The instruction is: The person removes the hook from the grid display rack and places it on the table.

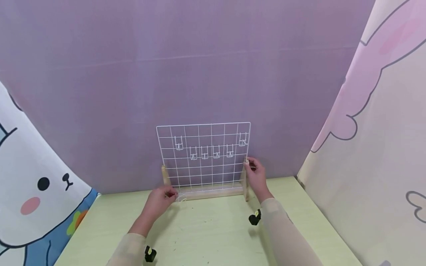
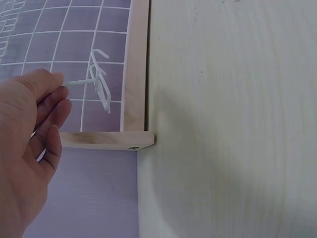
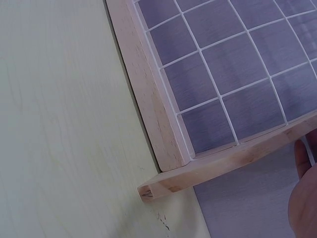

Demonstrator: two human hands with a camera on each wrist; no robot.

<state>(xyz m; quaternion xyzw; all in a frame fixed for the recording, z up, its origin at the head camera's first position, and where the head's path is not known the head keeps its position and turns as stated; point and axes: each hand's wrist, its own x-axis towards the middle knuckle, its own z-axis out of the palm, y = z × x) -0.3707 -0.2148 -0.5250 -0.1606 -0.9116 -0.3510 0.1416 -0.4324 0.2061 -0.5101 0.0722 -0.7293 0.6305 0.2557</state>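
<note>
A white wire grid [image 1: 203,124] stands upright in a wooden stand [image 1: 213,193] against the backdrop. Low at its left end, my left hand [image 1: 159,202] pinches a white wire hook [image 2: 101,84] by its long prong, between thumb and forefinger. The hook's bent end points toward the stand and overlaps the lower grid squares in the left wrist view. On the other side, my right hand [image 1: 257,178] grips the top of the right wooden post [image 1: 246,184] at the grid's edge. Only part of that hand shows in the right wrist view.
Several white wire hooks [image 1: 179,146] hang on the grid, most in a row across its middle. The stand rests near the back of a pale wood-grain table [image 1: 206,232]. Behind is a purple cloth [image 1: 213,74]; cartoon-printed cloths flank both sides.
</note>
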